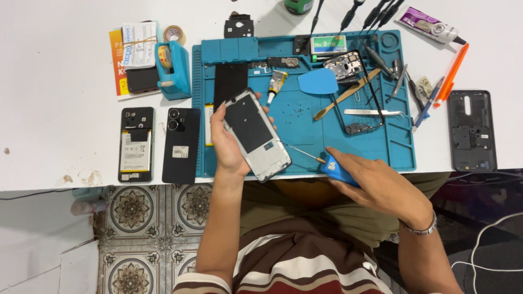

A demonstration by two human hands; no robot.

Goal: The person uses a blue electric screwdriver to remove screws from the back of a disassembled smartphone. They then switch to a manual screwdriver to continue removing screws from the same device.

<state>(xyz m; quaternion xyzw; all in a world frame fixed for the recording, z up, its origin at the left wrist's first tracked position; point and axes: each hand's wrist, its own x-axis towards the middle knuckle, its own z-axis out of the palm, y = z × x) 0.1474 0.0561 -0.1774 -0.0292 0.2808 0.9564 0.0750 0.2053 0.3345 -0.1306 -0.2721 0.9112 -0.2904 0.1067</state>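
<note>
My left hand [229, 142] grips a bare phone frame [257, 135], silver with a black panel, tilted above the near left part of the blue repair mat [305, 122]. My right hand [376, 182] is shut on a screwdriver with a blue handle [336, 169]. Its thin shaft [303, 152] points left, and the tip sits next to the frame's lower right edge. A small glue tube [276, 84] and several loose screws [298, 111] lie on the mat just beyond the frame.
Left of the mat lie an opened phone [136, 144], a black back cover [181, 144] and a blue tape dispenser [175, 71]. On the mat are a blue pick [318, 81], tweezers [373, 112] and a phone bezel [357, 92]. Another back cover [472, 130] rests far right.
</note>
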